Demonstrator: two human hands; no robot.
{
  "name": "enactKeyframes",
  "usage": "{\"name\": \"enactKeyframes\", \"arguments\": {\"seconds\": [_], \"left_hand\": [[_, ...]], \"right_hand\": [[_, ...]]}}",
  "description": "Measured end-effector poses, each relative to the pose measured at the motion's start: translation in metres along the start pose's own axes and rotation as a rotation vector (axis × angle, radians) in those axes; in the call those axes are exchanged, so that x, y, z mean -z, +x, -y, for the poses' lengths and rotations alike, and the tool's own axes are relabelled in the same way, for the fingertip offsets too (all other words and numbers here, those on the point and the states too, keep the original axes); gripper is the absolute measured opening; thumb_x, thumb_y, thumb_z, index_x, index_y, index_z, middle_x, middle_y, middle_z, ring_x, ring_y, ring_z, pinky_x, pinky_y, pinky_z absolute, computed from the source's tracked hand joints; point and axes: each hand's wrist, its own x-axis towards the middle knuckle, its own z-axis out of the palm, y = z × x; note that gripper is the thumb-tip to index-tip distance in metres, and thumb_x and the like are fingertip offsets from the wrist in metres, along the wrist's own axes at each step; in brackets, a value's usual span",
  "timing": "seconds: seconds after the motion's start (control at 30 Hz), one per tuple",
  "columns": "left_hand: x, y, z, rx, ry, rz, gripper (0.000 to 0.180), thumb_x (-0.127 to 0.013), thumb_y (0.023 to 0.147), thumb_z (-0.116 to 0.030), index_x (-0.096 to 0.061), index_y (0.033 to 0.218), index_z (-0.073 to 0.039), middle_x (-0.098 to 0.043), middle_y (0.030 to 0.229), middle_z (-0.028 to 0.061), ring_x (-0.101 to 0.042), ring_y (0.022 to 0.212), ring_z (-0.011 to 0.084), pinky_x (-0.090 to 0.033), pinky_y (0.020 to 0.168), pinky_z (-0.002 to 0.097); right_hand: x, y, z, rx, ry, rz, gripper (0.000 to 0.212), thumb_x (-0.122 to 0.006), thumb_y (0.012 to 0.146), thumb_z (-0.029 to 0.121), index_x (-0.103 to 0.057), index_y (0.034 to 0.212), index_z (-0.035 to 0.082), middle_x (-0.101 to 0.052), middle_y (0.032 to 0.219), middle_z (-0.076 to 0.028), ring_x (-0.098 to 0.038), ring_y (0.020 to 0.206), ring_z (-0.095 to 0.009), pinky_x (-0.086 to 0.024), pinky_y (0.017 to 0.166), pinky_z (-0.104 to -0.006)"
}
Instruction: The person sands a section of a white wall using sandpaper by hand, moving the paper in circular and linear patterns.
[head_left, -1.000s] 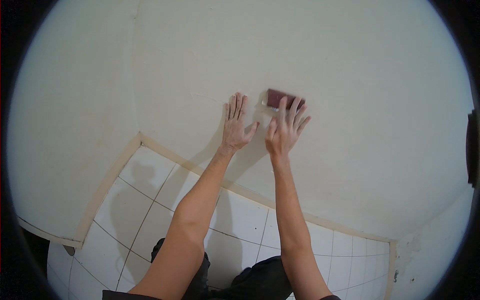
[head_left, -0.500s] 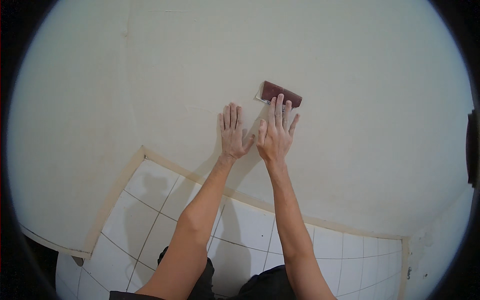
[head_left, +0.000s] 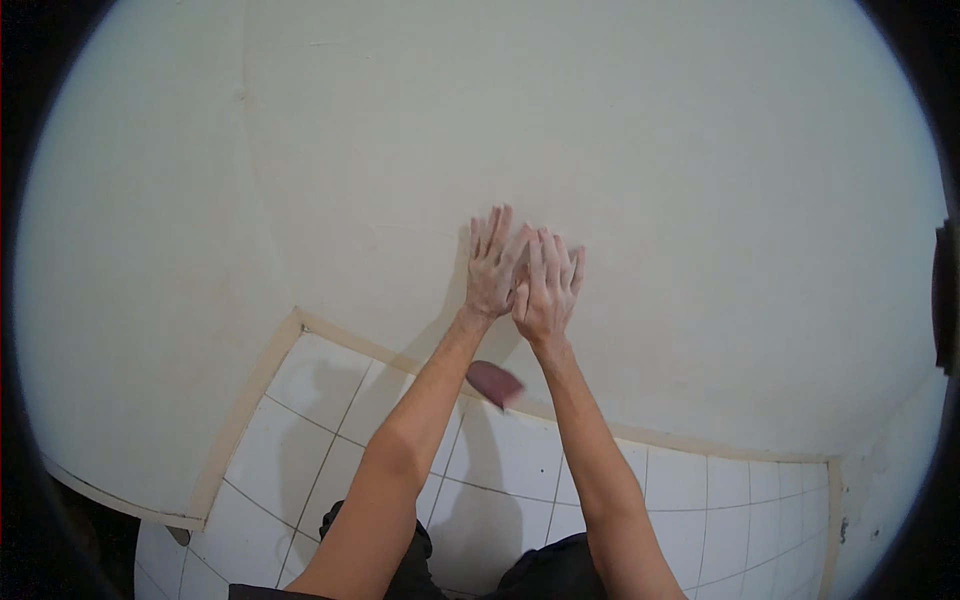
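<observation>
A reddish-brown piece of sandpaper (head_left: 494, 384) hangs in mid-air between my forearms, below both hands and touching neither. Motion blurs its edges. Pale dust covers my left hand (head_left: 490, 272), which is against the off-white wall (head_left: 380, 150) with its fingers stretched upward. Close on its right is my right hand (head_left: 547, 292), also dusty, its fingers extended along the wall. The thumb sides of the two hands nearly meet, and I cannot tell whether they touch. Nothing shows in either hand.
White floor tiles (head_left: 505, 440) lie below, bordered by a beige skirting strip (head_left: 380, 352). Walls meet at a corner on the left, and another wall (head_left: 885, 500) stands at the right. A dark object (head_left: 945, 300) juts in at the far right.
The sandpaper has left my right hand and dropped from the wall to between my forearms. My right hand has moved lower, and my left hand has shifted right toward it.
</observation>
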Motion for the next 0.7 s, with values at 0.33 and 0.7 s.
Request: {"name": "enactKeyframes", "arguments": {"seconds": [0.33, 0.7], "left_hand": [[0.051, 0.036, 0.007, 0.102, 0.198, 0.292, 0.072, -0.065, 0.09, -0.019, -0.042, 0.158, -0.023, -0.029, 0.169, 0.0085, -0.032, 0.153, 0.0298, -0.02, 0.125, 0.0586], [0.047, 0.029, 0.009, 0.177, 0.131, 0.348, 0.08, -0.07, 0.089, -0.028, -0.034, 0.161, -0.028, -0.021, 0.172, 0.0061, -0.024, 0.157, 0.0295, -0.013, 0.126, 0.0611]], "right_hand": [[-0.016, -0.105, -0.008, 0.284, 0.493, 0.631, 0.023, -0.063, 0.086, 0.02, -0.068, 0.103, 0.005, -0.069, 0.101, -0.017, -0.064, 0.088, -0.036, -0.051, 0.08, -0.0476], [0.03, -0.373, 0.087, 0.117, 0.394, 1.567, 0.075, -0.06, 0.097, 0.043, -0.027, 0.159, 0.016, -0.042, 0.15, -0.022, -0.051, 0.134, -0.042, -0.049, 0.106, -0.0549]]}}
